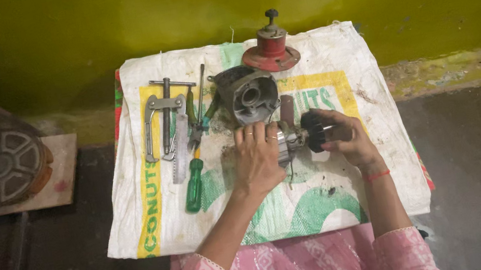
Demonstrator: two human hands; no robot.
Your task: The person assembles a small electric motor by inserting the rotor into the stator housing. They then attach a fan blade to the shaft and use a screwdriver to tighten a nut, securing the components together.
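Two hands, left hand (257,158) covering motor rotor (293,139), right hand (345,137) gripping

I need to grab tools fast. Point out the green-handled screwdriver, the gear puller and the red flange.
green-handled screwdriver (194,187), head view, on its handle.
gear puller (163,105), head view, on its crossbar.
red flange (271,57), head view, on its disc.

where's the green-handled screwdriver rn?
Head view, left of centre: the green-handled screwdriver lies on the white woven sack, just left of the left hand, below the steel gear puller.
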